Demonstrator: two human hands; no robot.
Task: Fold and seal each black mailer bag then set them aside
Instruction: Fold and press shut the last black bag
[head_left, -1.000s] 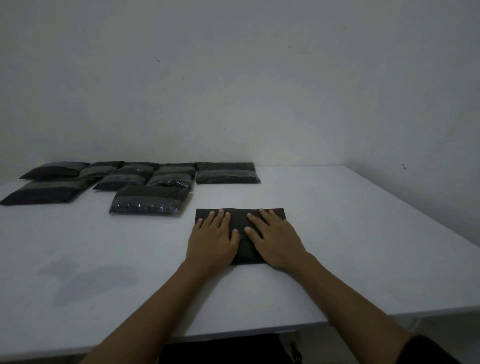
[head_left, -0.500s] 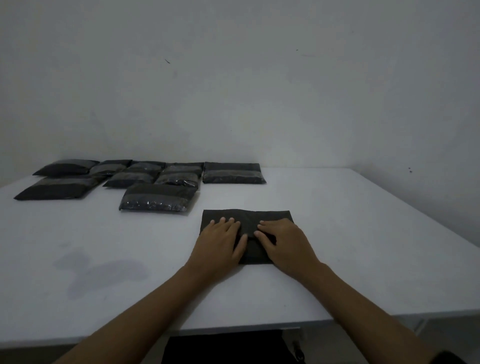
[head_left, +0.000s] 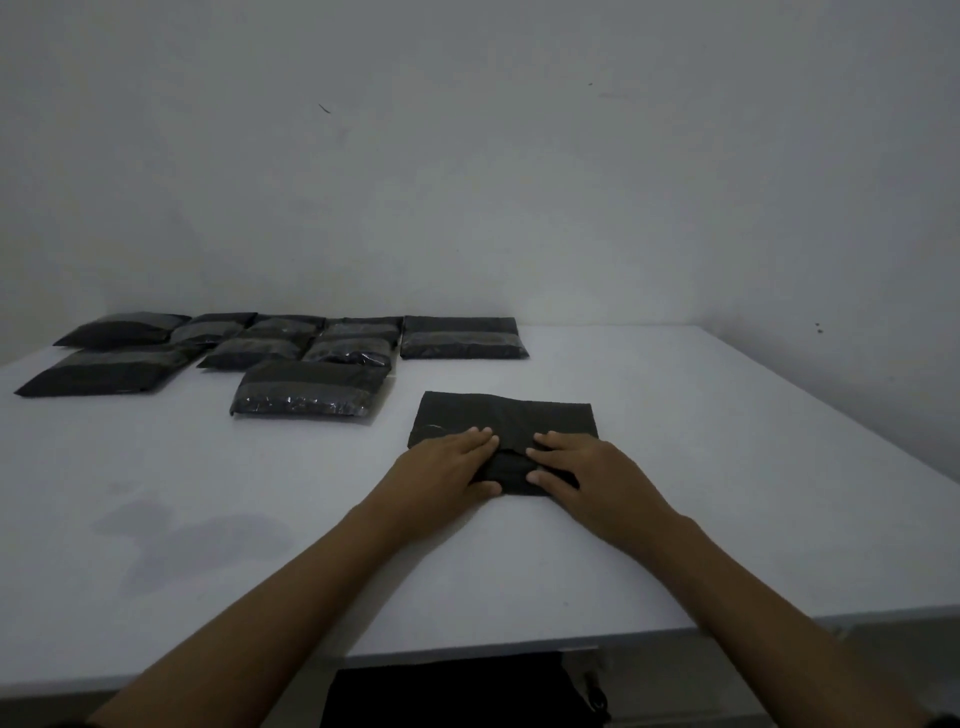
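Observation:
A flat black mailer bag lies on the white table just in front of me. My left hand and my right hand both sit on its near half, close together. Each hand pinches the bag's near part between curled fingers on top and the thumb at the near edge, and the material bulges up slightly between them. The far half of the bag lies flat and uncovered.
Several folded black mailer bags lie at the back left: the nearest one, another against the wall, a long one at far left. A dark smudge marks the table. Something black sits below the front edge.
Both hands have slid back from flat on the bag toward its near edge, and their fingers have curled to pinch it. The bag's far half is now uncovered.

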